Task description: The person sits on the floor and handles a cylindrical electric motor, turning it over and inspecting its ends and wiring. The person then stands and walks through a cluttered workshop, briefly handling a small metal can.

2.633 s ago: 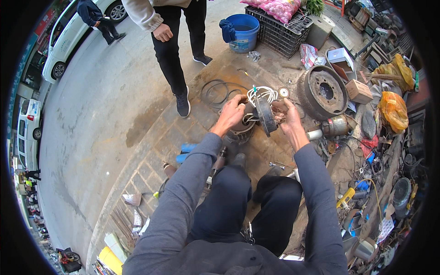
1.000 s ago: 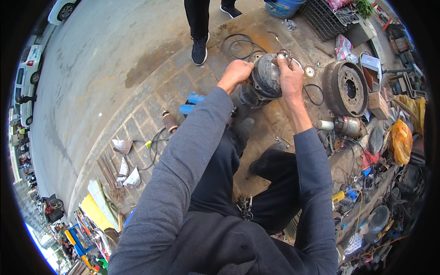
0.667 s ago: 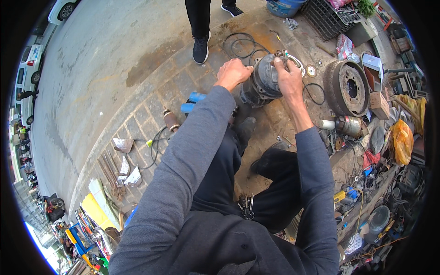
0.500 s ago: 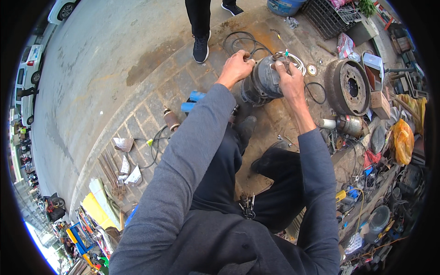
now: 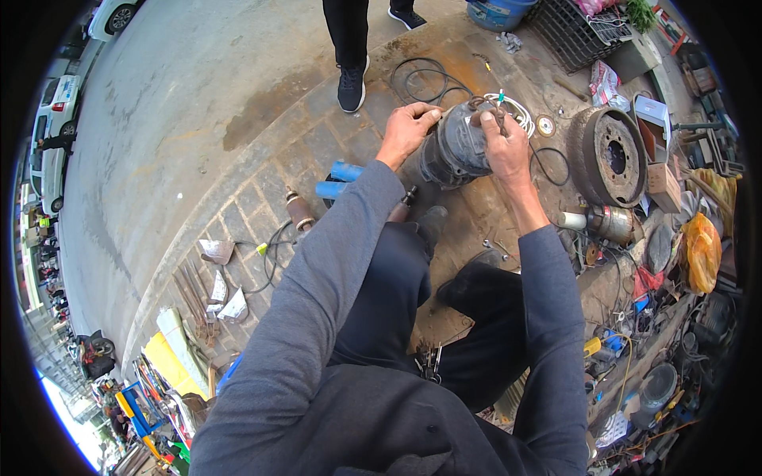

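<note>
In front of me stands a dark grey, round-bodied machine [image 5: 459,141], like an electric motor or pump, with a worn metal casing. At its left side is my left hand [image 5: 406,133], fingers and thumb pinched together by the upper edge; whatever is between them is hidden. My right hand [image 5: 506,152] is over the right part of the machine's top, closed around a small rusty brown metal piece whose kind I cannot make out. A white cable [image 5: 520,115] lies coiled just behind the machine, near a small green-tipped end.
A rusty wheel rim [image 5: 609,155] and a cylindrical motor part [image 5: 615,224] lie to the right. Blue cylinders [image 5: 337,181] and a rusty armature [image 5: 300,211] sit left of my legs. Someone's shoe [image 5: 351,87] is on the paving ahead. A black crate [image 5: 575,36] stands far right.
My left hand has drawn slightly down and toward me along the machine's edge. My right hand keeps its grip on the rusty piece. The whole view has shifted slightly.
</note>
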Action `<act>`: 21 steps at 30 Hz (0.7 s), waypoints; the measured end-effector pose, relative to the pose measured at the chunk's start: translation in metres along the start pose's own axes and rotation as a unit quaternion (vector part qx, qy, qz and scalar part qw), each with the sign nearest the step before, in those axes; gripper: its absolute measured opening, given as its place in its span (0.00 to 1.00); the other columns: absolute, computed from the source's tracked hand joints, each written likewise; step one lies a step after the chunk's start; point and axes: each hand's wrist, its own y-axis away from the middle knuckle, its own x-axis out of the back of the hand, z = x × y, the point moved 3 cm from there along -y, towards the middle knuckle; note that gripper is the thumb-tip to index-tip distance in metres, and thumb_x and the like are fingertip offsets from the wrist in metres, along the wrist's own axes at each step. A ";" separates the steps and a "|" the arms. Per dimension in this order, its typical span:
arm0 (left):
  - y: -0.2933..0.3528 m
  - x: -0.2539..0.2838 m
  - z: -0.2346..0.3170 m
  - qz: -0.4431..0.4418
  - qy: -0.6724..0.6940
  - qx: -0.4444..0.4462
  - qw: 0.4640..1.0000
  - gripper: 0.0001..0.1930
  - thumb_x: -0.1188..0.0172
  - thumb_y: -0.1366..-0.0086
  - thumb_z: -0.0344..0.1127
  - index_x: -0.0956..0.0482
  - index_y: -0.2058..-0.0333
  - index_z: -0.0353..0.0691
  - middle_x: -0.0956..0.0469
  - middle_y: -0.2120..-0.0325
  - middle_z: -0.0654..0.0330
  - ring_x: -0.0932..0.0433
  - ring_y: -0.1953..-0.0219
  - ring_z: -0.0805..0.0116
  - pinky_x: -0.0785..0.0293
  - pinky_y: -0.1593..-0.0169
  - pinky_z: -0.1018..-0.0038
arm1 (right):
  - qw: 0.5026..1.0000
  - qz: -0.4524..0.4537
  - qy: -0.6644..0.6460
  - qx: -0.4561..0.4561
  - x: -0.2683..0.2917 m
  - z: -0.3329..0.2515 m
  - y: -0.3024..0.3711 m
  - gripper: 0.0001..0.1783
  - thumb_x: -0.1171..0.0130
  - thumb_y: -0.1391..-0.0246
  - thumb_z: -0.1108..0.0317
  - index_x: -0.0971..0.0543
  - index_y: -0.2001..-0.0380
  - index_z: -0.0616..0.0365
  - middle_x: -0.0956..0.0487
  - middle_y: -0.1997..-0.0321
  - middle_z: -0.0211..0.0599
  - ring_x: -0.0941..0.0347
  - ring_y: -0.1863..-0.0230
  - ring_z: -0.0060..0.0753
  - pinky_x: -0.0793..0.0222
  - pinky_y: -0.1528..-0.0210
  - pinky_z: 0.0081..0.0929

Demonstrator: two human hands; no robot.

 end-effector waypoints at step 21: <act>0.025 -0.009 0.010 0.086 -0.063 -0.048 0.993 0.10 0.39 0.29 0.32 0.15 0.58 0.30 0.13 0.64 0.60 0.20 0.62 0.76 0.22 0.55 0.74 | 0.987 -0.025 0.057 0.149 0.013 0.021 0.016 0.35 0.43 0.44 0.77 0.36 0.32 0.66 0.41 0.22 0.59 0.45 0.21 0.56 0.48 0.21 0.43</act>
